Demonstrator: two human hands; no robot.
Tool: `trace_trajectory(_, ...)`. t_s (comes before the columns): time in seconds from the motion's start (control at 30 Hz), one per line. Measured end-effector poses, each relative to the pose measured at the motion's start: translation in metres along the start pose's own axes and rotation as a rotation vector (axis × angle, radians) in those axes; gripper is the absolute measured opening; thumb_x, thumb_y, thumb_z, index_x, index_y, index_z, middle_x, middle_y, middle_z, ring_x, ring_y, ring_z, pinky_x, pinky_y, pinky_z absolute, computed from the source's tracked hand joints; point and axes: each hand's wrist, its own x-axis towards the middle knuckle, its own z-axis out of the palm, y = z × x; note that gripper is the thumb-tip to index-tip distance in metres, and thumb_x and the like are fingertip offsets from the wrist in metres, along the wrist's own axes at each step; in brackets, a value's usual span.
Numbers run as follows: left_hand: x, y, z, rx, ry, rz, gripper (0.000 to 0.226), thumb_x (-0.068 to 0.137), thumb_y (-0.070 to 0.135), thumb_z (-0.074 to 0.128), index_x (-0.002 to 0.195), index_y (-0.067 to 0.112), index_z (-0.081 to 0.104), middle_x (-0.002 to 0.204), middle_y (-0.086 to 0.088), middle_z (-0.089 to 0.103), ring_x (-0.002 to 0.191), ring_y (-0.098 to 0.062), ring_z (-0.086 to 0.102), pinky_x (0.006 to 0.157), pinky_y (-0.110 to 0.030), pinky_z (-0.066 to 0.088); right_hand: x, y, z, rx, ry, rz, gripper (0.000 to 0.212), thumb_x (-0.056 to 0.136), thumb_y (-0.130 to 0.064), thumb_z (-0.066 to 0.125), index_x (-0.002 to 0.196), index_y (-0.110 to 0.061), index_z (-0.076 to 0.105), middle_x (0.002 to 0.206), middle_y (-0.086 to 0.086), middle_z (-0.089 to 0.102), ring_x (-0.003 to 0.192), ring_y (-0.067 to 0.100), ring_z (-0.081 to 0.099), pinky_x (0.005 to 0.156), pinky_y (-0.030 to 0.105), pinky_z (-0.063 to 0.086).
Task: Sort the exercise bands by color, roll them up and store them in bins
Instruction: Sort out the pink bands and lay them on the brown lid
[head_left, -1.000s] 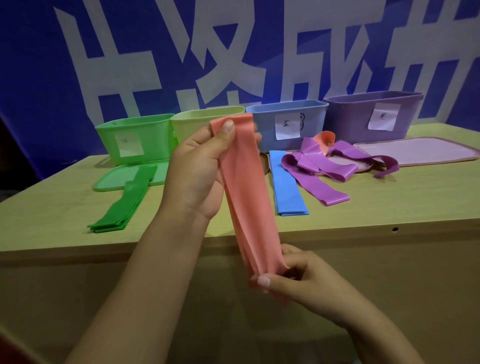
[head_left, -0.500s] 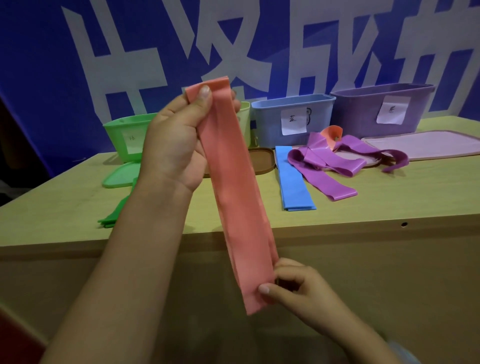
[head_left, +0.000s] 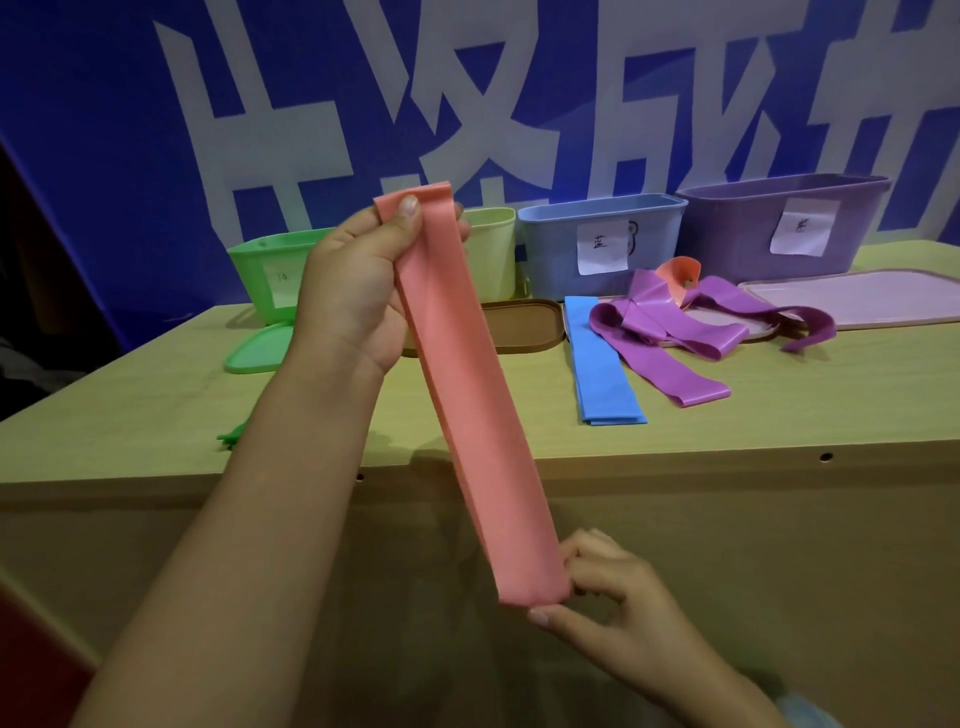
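Note:
A pink exercise band (head_left: 478, 410) is stretched flat in the air in front of the table. My left hand (head_left: 358, 291) pinches its top end, thumb on the front. My right hand (head_left: 608, 597) pinches its bottom end below the table edge. On the table lie a flat blue band (head_left: 602, 369), tangled purple bands (head_left: 675, 332) with an orange one (head_left: 678, 273) among them, and a green band (head_left: 231, 434) mostly hidden by my arm. Behind stand a green bin (head_left: 265, 275), a yellow-green bin (head_left: 491, 249), a blue bin (head_left: 597, 244) and a purple bin (head_left: 779, 223).
A green lid (head_left: 254, 353), a brown lid (head_left: 524, 327) and a pink lid (head_left: 857, 296) lie flat in front of the bins. The wooden table (head_left: 779, 415) has a front panel below its edge. A blue banner with white characters covers the wall.
My left hand has lifted the band's top end higher. The bunched lower end has been smoothed out, and the band now hangs flat and taut between both hands.

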Motion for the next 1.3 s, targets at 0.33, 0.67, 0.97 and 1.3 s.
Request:
trace_trajectory(0.33,0.004,-0.006,-0.001,-0.014,0.02,-0.076,0.019,0.092,0.011,0.057,0.108,0.004,0.066,0.087,-0.007,0.076,0.083,-0.017,0.073,0.063,-0.028,0.057,0.001,0.003,0.008,0.166,-0.27,0.387,0.032,0.076,-0.044,0.072,0.097,-0.019,0.07,0.093,-0.002,0.069,0.083,0.005,0.062,0.073,0.019,0.048)
trace_trajectory(0.67,-0.004,0.009,0.0,-0.082,-0.058,0.003,0.015,0.093,0.012,0.054,0.102,0.006,0.065,0.088,-0.007,0.076,0.088,-0.018,0.072,0.072,-0.031,0.058,0.005,0.011,0.014,0.997,0.232,0.66,0.017,0.066,-0.006,0.067,0.08,-0.003,0.058,0.053,0.0,0.051,0.037,0.004,0.032,0.036,0.014,0.026)
trace_trajectory(0.97,-0.004,0.018,0.003,-0.092,-0.093,0.031,0.014,0.093,0.012,0.055,0.101,0.006,0.065,0.089,-0.009,0.075,0.089,-0.02,0.072,0.071,-0.031,0.058,0.002,-0.002,0.025,1.137,0.462,0.583,0.013,0.061,0.005,0.063,0.055,-0.007,0.064,0.083,0.004,0.062,0.052,0.005,0.057,0.044,0.013,0.043)
trace_trajectory(1.3,0.0,0.025,0.003,-0.049,-0.075,0.045,0.017,0.094,0.013,0.054,0.104,0.005,0.065,0.094,-0.009,0.075,0.09,-0.018,0.072,0.072,-0.032,0.057,-0.001,-0.001,0.025,1.025,0.337,0.565,0.007,0.056,-0.002,0.07,0.053,-0.005,0.064,0.102,0.003,0.064,0.084,0.011,0.062,0.065,0.018,0.049)
